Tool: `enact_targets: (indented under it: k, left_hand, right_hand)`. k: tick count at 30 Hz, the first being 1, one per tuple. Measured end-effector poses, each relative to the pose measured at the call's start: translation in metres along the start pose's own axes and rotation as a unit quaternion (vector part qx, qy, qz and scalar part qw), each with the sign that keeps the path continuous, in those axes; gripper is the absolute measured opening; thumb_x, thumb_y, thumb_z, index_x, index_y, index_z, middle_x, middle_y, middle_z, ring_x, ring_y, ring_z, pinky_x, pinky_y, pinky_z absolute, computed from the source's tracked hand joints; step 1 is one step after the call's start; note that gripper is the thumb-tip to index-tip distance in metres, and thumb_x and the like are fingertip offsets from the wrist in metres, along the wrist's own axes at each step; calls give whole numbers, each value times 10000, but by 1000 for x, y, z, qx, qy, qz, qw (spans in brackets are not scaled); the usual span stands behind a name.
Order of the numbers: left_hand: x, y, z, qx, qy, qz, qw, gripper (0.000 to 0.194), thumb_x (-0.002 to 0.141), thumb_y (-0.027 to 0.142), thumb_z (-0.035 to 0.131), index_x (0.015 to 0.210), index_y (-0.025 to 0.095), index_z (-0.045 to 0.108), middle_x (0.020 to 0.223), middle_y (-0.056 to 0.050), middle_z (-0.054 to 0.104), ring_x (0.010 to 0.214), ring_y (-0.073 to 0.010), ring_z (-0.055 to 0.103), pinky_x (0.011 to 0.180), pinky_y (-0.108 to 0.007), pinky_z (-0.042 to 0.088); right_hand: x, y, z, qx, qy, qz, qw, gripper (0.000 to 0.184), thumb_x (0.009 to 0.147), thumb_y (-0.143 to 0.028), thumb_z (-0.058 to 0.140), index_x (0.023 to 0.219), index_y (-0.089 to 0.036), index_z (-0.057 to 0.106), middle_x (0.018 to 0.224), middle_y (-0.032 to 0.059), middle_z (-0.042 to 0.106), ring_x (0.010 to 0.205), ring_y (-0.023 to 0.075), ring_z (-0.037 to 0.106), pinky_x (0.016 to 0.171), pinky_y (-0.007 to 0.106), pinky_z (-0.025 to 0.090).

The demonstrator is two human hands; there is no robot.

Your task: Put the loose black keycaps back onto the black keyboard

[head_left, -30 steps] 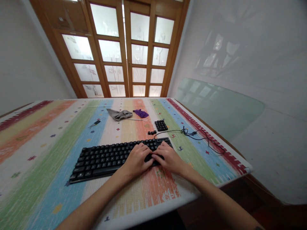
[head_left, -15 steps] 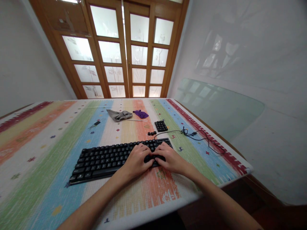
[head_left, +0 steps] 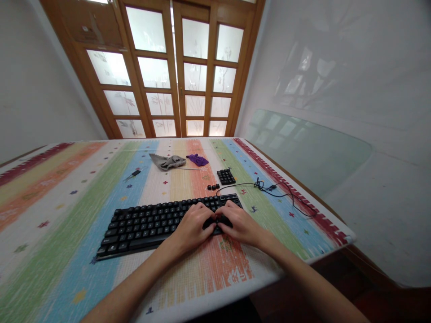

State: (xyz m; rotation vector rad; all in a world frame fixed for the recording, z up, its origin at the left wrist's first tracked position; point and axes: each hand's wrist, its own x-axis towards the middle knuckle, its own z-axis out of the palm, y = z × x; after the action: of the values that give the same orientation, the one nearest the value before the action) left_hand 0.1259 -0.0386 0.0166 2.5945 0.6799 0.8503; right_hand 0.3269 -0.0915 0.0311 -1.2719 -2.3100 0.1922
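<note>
A black keyboard [head_left: 144, 224] lies on the striped tablecloth. At its right end, my left hand [head_left: 194, 224] is bent over the keys, thumb and fingers drawn together. My right hand [head_left: 239, 223] faces it in the same curled pose, and the fingertips of both meet at one spot over the keyboard. Whatever they pinch there is hidden or too small to name. Just behind the keyboard sit three loose black keycaps [head_left: 213, 187]. Beyond them is a block of several more black keycaps [head_left: 226, 176].
The keyboard's black cable [head_left: 259, 184] runs in a loose tangle to the right. Farther back lie a grey cloth [head_left: 170, 162], a purple cloth [head_left: 197, 159] and a thin rod [head_left: 188, 168]. A small black-ended tool [head_left: 135, 173] is at left. The tablecloth [head_left: 218, 278] ends close in front of me.
The fingertips and thumbs have shifted very slightly, drawing closer together over the keyboard's right end. Keyboard, keycaps and cloths lie as before.
</note>
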Motion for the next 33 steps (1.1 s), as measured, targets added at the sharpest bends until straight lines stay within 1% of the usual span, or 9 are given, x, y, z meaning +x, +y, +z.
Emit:
enact_targets:
  k: [8,14,21,27,31,33]
  left_hand:
    - [0,0,0,9,-6,0,1000,43,862,140,638,841,178,634,839,-44,653,835,-211,566,764,-339,447]
    - [-1,-2,2,-2,-2,3,1000,45,868,138,656,885,179,648,855,-41,670,833,-208,566,770,-339,449]
    - [-1,-1,2,2,-3,1,1000,42,888,153,637,873,190,648,852,-39,664,831,-207,564,769,-342,454]
    - [-1,0,1,11,-11,10,1000,95,894,140,596,834,188,652,823,-41,662,808,-203,559,761,-345,456]
    - [0,0,1,13,-10,17,1000,91,894,135,613,852,192,670,830,-38,683,836,-211,555,778,-348,457]
    - [1,0,2,18,-5,27,999,94,906,143,622,841,188,673,844,-40,694,845,-211,554,780,-342,458]
  right_hand:
    - [3,2,-2,-11,-12,-14,1000,189,846,-65,621,988,-186,595,907,43,618,906,204,568,766,313,472]
    - [5,3,-4,-18,-16,-22,999,188,849,-60,633,990,-181,604,898,42,635,904,208,567,760,312,473]
    - [5,4,-6,0,-10,-28,1000,187,847,-54,637,978,-187,629,896,40,667,902,207,574,769,316,477]
    - [4,4,-4,-4,-12,-22,1000,166,854,-62,639,961,-190,642,890,38,670,900,206,575,757,312,475]
    - [3,7,-1,4,2,-41,999,123,881,-77,615,896,-193,651,866,35,686,844,198,567,783,344,478]
    - [3,8,1,5,13,-53,998,130,893,-82,598,844,-191,649,871,41,691,830,198,555,798,363,480]
